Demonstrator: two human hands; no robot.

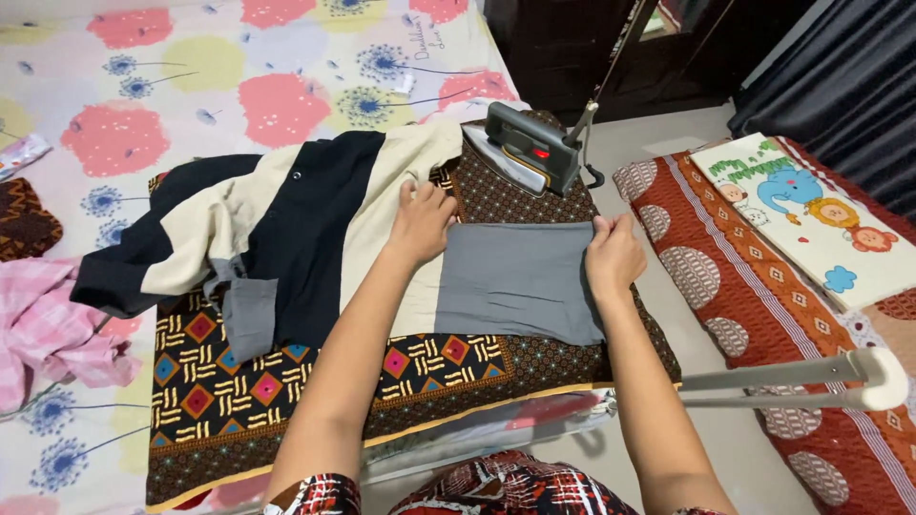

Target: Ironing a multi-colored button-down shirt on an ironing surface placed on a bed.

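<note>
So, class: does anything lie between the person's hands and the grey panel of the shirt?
Nothing visible does. The left hand and right hand already rest on the grey panel directly. The iron stands apart, beyond its far edge.

An iron [523, 145] stands at twelve o'clock; a pink cloth [48, 329] lies at nine, a cartoon mat [821, 224], perhaps foam, at two.
</note>
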